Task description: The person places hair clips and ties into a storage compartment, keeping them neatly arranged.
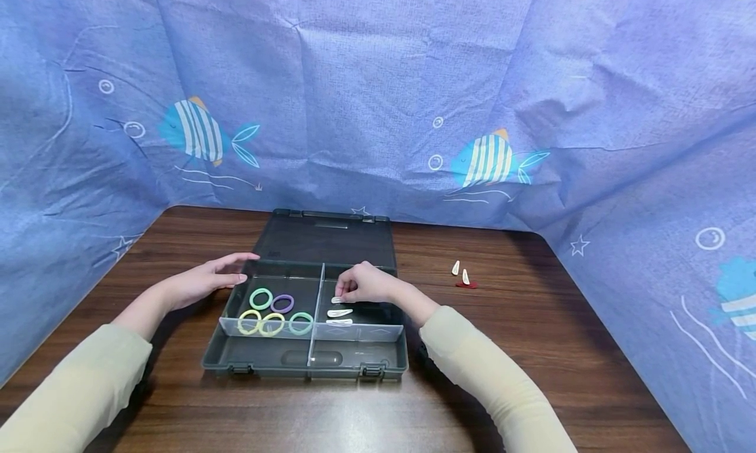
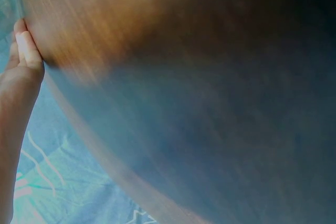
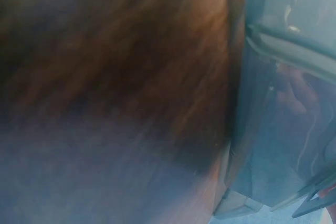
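Note:
In the head view a grey translucent box (image 1: 277, 372) lies on the table with its lid (image 1: 327, 241) folded back. My right hand (image 1: 369, 283) is over the back right compartment, its fingertips pinching a white snap hair clip (image 1: 336, 300). Two more white hair clips (image 1: 339, 313) lie just in front of it. My left hand (image 1: 207, 281) is at the box's left wall, fingers extended and relaxed along the edge. Green, purple and yellow hair ties (image 1: 282, 303) lie in the back left compartment. The left wrist view shows my left fingers (image 2: 30, 48) beside the table surface.
Right of the box on the brown wooden table (image 1: 531, 348) are two white hair clips (image 1: 455, 268) and a dark red hair clip (image 1: 472, 285). Clear dividers (image 1: 357, 332) split the box into compartments. A blue fish-patterned cloth (image 1: 366, 79) hangs behind the table.

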`<state>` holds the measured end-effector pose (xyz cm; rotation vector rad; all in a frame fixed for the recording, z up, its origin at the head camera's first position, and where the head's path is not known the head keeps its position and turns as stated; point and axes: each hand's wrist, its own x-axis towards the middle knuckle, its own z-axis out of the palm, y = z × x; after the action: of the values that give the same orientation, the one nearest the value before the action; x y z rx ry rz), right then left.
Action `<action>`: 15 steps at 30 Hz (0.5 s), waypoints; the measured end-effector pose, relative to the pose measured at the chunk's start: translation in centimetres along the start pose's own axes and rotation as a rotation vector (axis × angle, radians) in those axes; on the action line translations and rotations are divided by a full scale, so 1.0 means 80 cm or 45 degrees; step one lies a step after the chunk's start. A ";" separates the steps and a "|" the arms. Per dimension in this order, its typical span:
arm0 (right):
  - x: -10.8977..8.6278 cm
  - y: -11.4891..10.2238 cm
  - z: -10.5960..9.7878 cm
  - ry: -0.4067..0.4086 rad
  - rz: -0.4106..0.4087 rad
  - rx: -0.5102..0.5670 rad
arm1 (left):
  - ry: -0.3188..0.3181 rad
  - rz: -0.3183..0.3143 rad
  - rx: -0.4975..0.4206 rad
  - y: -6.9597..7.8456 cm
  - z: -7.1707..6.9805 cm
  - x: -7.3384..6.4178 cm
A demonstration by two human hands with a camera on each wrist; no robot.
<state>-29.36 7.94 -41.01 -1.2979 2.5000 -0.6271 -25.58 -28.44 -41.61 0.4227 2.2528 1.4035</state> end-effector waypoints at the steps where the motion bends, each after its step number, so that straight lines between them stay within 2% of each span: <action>1: 0.000 0.000 0.001 0.000 -0.005 -0.003 | 0.001 0.000 -0.003 0.000 0.000 0.000; 15: 0.003 -0.002 0.004 0.026 -0.069 -0.090 | 0.003 0.024 -0.001 0.000 0.001 -0.001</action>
<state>-29.27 7.59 -41.21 -1.3951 2.5324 -0.5720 -25.52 -28.42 -41.61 0.4428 2.2559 1.4148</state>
